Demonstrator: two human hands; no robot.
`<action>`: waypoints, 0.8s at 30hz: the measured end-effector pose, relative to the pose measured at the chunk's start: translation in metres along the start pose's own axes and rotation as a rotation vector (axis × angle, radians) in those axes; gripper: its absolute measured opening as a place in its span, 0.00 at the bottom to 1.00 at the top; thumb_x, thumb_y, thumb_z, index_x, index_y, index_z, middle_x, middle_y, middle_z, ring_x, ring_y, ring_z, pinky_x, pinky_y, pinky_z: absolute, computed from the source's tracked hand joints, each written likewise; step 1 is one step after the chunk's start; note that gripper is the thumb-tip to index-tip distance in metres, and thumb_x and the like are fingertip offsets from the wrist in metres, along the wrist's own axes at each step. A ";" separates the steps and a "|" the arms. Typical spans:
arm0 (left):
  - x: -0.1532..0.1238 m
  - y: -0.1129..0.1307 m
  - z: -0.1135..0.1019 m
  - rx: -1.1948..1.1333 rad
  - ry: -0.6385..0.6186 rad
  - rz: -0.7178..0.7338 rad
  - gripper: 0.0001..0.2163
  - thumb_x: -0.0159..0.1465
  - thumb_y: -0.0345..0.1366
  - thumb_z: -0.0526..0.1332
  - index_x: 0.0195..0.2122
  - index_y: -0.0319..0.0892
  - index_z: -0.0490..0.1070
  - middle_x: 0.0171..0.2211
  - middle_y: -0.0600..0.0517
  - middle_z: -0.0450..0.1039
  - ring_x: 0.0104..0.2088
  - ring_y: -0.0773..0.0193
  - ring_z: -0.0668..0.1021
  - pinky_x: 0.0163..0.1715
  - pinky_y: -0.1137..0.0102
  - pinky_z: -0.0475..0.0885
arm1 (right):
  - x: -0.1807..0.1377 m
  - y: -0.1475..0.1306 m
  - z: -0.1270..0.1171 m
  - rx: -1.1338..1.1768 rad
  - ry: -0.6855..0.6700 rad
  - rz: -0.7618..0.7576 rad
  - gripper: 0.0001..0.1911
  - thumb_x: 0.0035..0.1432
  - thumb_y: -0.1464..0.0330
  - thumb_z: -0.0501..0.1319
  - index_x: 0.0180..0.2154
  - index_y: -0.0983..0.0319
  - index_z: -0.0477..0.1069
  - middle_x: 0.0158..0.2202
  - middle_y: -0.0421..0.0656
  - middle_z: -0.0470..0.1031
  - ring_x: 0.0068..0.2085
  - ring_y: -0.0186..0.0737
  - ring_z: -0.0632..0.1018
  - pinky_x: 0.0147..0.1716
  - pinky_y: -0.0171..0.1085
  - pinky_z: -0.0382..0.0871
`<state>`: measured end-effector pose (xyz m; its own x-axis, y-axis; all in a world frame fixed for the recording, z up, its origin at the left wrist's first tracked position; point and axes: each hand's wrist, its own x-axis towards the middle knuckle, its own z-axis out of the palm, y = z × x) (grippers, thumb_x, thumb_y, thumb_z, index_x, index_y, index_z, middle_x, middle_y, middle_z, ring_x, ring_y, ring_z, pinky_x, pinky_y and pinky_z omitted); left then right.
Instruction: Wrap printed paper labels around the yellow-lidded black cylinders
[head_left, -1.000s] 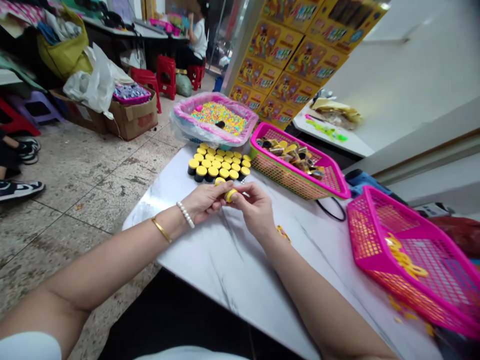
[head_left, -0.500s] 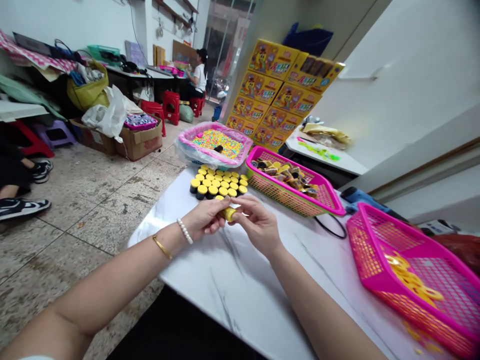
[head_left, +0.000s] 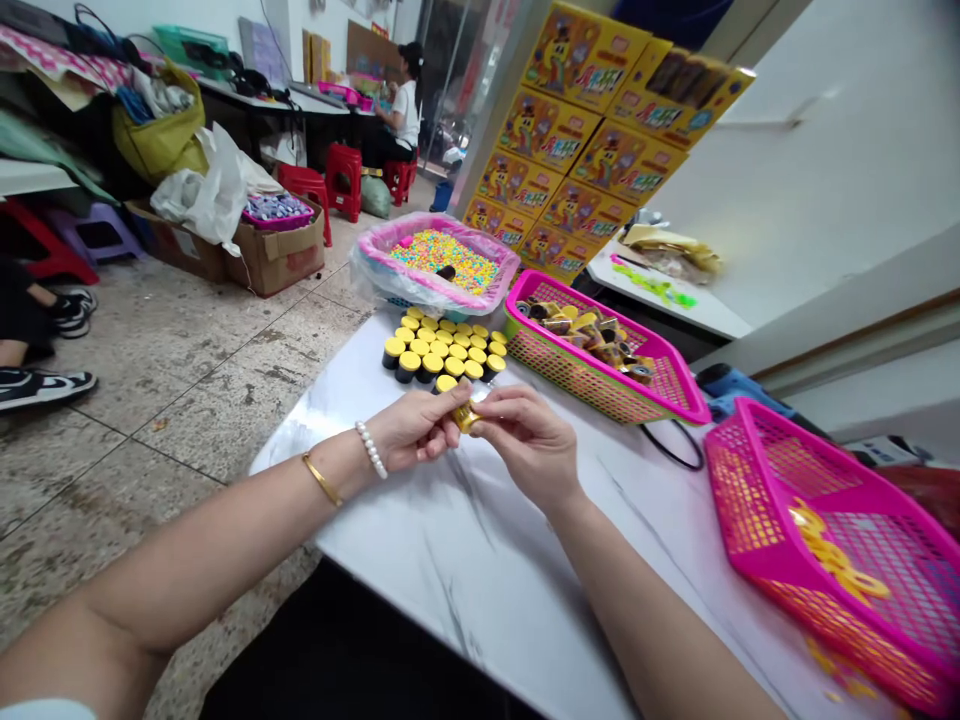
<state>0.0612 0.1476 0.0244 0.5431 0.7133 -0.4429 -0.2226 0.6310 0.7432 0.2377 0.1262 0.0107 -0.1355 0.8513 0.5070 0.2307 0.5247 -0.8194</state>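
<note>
Between my two hands is a small yellow cup-like container (head_left: 466,418), partly covered by fingers. My left hand (head_left: 420,430) is closed round its left side, the thumb along the top. My right hand (head_left: 529,440) pinches its right end between thumb and fingers. Just beyond the hands, rows of small black tubs with yellow lids (head_left: 441,350) stand upright on the white marbled table (head_left: 420,540). Behind them a plastic-lined pink basket (head_left: 367,240) holds many small coloured beads or candies (head_left: 450,262) and one dark object.
A long pink basket (head_left: 675,400) holds several wrapped yellow-brown containers (head_left: 592,335). Nearer on the right, another pink basket (head_left: 739,480) contains yellow rings (head_left: 832,555). Yellow printed boxes (head_left: 577,150) are stacked behind. A person (head_left: 405,110) sits at a far table; another's shoes show at left.
The view has tilted down slightly and shifted, so the table things appear displaced. Both hands still hold the yellow container, now turned a little and more hidden by the fingers.
</note>
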 end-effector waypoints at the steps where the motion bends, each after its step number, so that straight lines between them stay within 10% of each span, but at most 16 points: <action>1: 0.000 0.001 -0.001 -0.014 -0.018 0.002 0.25 0.65 0.52 0.62 0.19 0.37 0.68 0.11 0.55 0.65 0.07 0.76 0.62 0.07 0.79 0.51 | 0.001 -0.001 0.000 0.012 0.002 0.011 0.05 0.55 0.65 0.71 0.36 0.56 0.80 0.37 0.42 0.74 0.35 0.37 0.78 0.32 0.38 0.80; 8: -0.001 -0.001 -0.002 0.153 0.010 0.021 0.25 0.63 0.56 0.62 0.23 0.37 0.69 0.10 0.57 0.63 0.07 0.76 0.59 0.07 0.77 0.46 | -0.003 -0.015 0.003 -0.287 -0.122 -0.043 0.20 0.56 0.66 0.69 0.50 0.55 0.73 0.44 0.44 0.76 0.35 0.35 0.79 0.31 0.35 0.80; 11: -0.002 -0.002 -0.003 0.207 -0.023 0.002 0.27 0.58 0.61 0.62 0.36 0.36 0.73 0.13 0.56 0.68 0.08 0.75 0.60 0.08 0.78 0.45 | 0.018 -0.016 -0.019 -0.538 0.065 -0.078 0.09 0.59 0.67 0.64 0.43 0.58 0.75 0.37 0.43 0.78 0.30 0.35 0.78 0.29 0.36 0.78; 15: -0.004 -0.002 -0.002 0.241 -0.046 0.007 0.27 0.57 0.57 0.66 0.43 0.36 0.72 0.15 0.56 0.70 0.09 0.75 0.62 0.09 0.78 0.45 | 0.056 -0.006 -0.082 -0.784 0.384 -0.024 0.20 0.55 0.66 0.68 0.50 0.59 0.75 0.46 0.47 0.79 0.38 0.44 0.80 0.41 0.47 0.78; 18: -0.005 0.000 0.000 0.252 -0.062 0.029 0.23 0.56 0.53 0.69 0.40 0.37 0.72 0.16 0.55 0.70 0.10 0.75 0.62 0.10 0.78 0.46 | 0.047 -0.001 -0.117 -0.853 0.255 -0.018 0.24 0.54 0.65 0.69 0.54 0.56 0.75 0.53 0.47 0.77 0.45 0.48 0.80 0.45 0.49 0.76; 24: -0.006 -0.001 0.000 0.271 -0.107 0.046 0.15 0.62 0.45 0.67 0.36 0.36 0.74 0.16 0.55 0.70 0.11 0.77 0.63 0.11 0.79 0.51 | -0.062 -0.003 -0.118 -0.732 -0.174 0.204 0.07 0.58 0.61 0.67 0.33 0.56 0.82 0.35 0.43 0.80 0.35 0.41 0.79 0.36 0.42 0.74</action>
<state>0.0577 0.1429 0.0262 0.6234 0.6936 -0.3610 -0.0323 0.4841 0.8744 0.3588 0.0716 0.0135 -0.1568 0.9511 0.2662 0.8364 0.2713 -0.4763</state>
